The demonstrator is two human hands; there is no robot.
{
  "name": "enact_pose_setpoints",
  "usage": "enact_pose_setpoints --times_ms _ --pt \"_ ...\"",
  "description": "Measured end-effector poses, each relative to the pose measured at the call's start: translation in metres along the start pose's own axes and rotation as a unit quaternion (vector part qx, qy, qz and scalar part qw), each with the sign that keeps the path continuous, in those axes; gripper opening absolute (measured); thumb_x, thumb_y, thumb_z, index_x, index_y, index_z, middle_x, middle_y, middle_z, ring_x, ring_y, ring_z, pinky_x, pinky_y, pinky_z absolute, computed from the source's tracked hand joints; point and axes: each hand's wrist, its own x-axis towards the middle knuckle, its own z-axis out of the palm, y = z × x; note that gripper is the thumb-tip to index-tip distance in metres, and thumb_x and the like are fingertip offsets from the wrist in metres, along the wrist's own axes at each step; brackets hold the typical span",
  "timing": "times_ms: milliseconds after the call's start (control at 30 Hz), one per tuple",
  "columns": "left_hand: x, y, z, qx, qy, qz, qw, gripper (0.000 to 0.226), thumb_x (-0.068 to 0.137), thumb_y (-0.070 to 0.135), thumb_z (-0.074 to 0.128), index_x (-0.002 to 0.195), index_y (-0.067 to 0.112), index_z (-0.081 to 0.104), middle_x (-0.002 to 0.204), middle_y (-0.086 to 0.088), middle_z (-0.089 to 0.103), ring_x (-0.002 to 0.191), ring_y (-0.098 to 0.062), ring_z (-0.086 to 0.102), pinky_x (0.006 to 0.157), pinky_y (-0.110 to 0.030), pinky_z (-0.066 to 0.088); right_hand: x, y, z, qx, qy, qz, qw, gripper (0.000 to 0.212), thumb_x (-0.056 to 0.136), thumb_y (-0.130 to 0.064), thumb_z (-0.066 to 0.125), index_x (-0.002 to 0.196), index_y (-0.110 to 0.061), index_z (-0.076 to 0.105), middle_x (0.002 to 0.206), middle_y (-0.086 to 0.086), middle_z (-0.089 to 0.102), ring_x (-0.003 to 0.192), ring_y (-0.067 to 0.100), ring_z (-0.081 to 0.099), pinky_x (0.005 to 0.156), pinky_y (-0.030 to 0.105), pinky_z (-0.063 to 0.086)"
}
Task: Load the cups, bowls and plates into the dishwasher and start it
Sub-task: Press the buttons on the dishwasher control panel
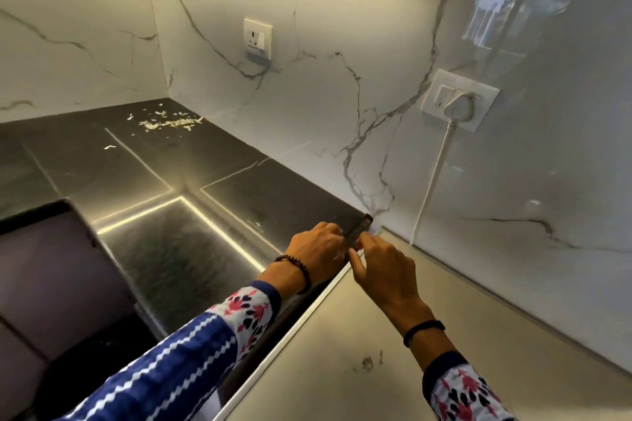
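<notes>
No cups, bowls or plates in view. I see the left grip (318, 246) curled on a dark strip (357, 231) at the surface (205, 215) edge; the right grip (379, 267) pinches it. Expect crockery to be rigid and fragile; hold by rims.

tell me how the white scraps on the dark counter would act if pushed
The white scraps look thin and loose, so probably very light and apt to scatter rather than move together. The dark counter looks glossy, so they would likely skid easily.
</notes>
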Motion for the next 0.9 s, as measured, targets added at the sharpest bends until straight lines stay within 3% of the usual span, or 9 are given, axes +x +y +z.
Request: enact_pose_setpoints --times_ms 100,200,333,500,667,833,900 --pt "-0.043 -0.014 0.019 -0.008 -0.005 -0.009 1.000 0.027 0.098 0.027 0.043 0.101 0.018 0.068 0.125 0.003 0.054 0.118 -0.015 0.049 0.073 -0.029 0.051 -0.040 -0.022 0.009 0.015 -0.012 0.013 1.000 0.019 0.097 -0.038 0.058 0.097 -0.020 0.062 0.084 -0.002 0.067 0.067 0.012 0.058 0.055 0.020 0.036" --pt "-0.084 -0.028 0.032 -0.014 -0.028 -0.018 0.999 0.026 0.096 0.028 0.044 0.101 0.021 0.068 0.126 0.005 0.054 0.118 -0.015 0.049 0.080 -0.036 0.055 -0.079 -0.043 0.016 0.036 -0.008 0.018 0.999 0.017 0.095 -0.034 0.064 0.096 -0.017 0.066 0.082 -0.001 0.069 0.065 0.015 0.063 0.052 0.015 0.031" --pt "-0.142 -0.046 0.044 -0.028 -0.046 -0.018 0.998 0.026 0.095 0.029 0.046 0.103 0.021 0.069 0.126 0.004 0.055 0.115 -0.015 0.050 0.084 -0.035 0.055 -0.131 -0.070 0.026 0.045 -0.036 0.045 0.997 0.021 0.095 -0.038 0.063 0.100 -0.018 0.065 0.085 -0.002 0.070 0.066 0.013 0.063 0.057 0.018 0.042" --pt "-0.211 -0.065 0.056 -0.055 -0.092 0.015 0.994 0.024 0.096 0.032 0.050 0.111 0.023 0.066 0.133 0.005 0.052 0.123 -0.012 0.048 0.090 -0.035 0.053 -0.196 -0.111 0.033 0.058 -0.055 0.076 0.994 0.019 0.092 -0.035 0.068 0.096 -0.017 0.066 0.078 -0.001 0.069 0.056 0.011 0.057 0.052 0.014 0.043" --pt "-0.269 -0.077 0.064 -0.074 -0.170 0.057 0.981 0.036 0.096 0.028 0.052 0.131 0.018 0.054 0.138 0.000 0.051 0.124 -0.019 0.050 0.101 -0.035 0.046 -0.255 -0.161 0.033 0.089 -0.063 0.097 0.989 0.015 0.090 -0.029 0.072 0.096 -0.017 0.064 0.080 -0.001 0.067 0.056 0.010 0.056 0.053 0.011 0.042" --pt "-0.298 -0.094 0.073 -0.054 -0.211 0.126 0.968 0.052 0.084 0.010 0.065 0.132 0.019 0.048 0.136 -0.001 0.047 0.117 -0.022 0.054 0.095 -0.032 0.049 -0.303 -0.214 0.032 0.088 -0.095 0.111 0.985 0.013 0.093 -0.025 0.068 0.100 -0.016 0.062 0.092 0.001 0.063 0.064 0.012 0.055 0.053 0.007 0.032" --pt "-0.302 -0.100 0.077 -0.029 -0.202 0.157 0.966 0.063 0.083 0.003 0.065 0.139 0.018 0.042 0.147 -0.002 0.039 0.127 -0.024 0.048 0.101 -0.034 0.047 -0.318 -0.233 0.037 0.078 -0.122 0.110 0.983 0.018 0.094 -0.025 0.065 0.108 -0.012 0.062 0.101 0.005 0.063 0.078 0.020 0.062 0.059 0.016 0.046"
